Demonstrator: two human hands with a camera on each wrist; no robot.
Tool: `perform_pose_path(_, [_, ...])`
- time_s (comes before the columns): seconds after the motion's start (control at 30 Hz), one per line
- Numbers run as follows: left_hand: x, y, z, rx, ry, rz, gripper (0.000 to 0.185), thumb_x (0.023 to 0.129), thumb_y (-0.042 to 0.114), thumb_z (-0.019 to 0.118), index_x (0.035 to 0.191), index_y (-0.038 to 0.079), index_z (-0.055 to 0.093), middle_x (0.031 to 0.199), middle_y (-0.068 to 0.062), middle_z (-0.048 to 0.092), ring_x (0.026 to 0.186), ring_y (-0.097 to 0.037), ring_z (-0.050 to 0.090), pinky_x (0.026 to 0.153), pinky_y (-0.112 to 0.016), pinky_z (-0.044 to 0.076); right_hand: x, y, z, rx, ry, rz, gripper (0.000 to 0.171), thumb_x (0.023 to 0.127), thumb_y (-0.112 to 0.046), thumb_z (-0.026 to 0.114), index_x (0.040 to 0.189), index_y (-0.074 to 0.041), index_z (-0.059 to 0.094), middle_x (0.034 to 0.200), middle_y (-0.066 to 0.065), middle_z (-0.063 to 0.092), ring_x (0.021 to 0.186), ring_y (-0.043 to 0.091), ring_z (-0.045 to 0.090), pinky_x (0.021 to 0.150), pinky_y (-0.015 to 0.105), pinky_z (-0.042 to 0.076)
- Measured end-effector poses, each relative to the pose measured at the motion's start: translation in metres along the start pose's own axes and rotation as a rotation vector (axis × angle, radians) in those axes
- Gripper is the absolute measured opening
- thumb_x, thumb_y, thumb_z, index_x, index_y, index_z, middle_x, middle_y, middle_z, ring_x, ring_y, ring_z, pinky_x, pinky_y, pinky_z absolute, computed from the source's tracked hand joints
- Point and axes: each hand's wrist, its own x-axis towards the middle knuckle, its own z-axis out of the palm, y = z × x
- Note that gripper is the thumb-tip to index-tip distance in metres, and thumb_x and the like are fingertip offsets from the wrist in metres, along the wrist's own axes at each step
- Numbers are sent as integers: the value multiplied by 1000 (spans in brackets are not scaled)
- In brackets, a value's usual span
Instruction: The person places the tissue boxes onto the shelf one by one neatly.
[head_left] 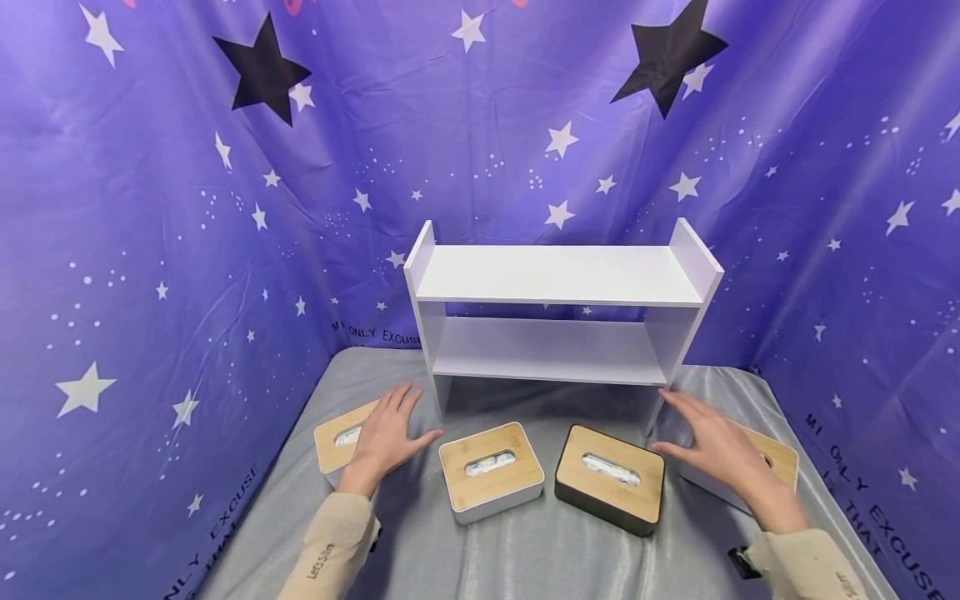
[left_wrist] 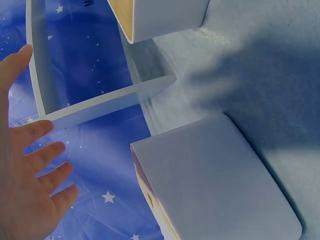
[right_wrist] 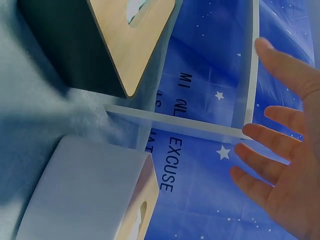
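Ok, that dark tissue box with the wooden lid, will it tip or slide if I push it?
The dark tissue box looks low and wide, so tipping seems unlikely. On the smooth grey cloth it would probably slide or bunch the fabric. Its wooden lid may lift off if grabbed alone.

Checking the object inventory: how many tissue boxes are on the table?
4, in a row before the white shelf: far-left box under the left hand, white box, black box, far-right box partly behind the right hand.
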Motion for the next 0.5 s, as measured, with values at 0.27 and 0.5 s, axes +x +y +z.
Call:
perform_pose_path(0.27, [-2, 2, 4, -28, 12, -7, 80, 83, 55, 73, 144, 9, 51, 148, -15, 50, 136, -36, 48, 109, -53, 47, 1, -7, 7, 21, 3, -31, 78, 80, -36, 82, 143, -3, 49, 137, 29, 56, 118, 52, 56, 90, 68, 50])
perform_pose_path(0.5, [-4, 6, 6, -61, -19, -19, 76, 85, 52, 73, 144, 11, 52, 148, -14, 50, 137, -35, 47, 108, -54, 48, 0, -11, 14, 48, 10, -26, 77, 79, -31, 83, 143, -4, 49, 137, 27, 57, 118, 50, 58, 88, 66, 52])
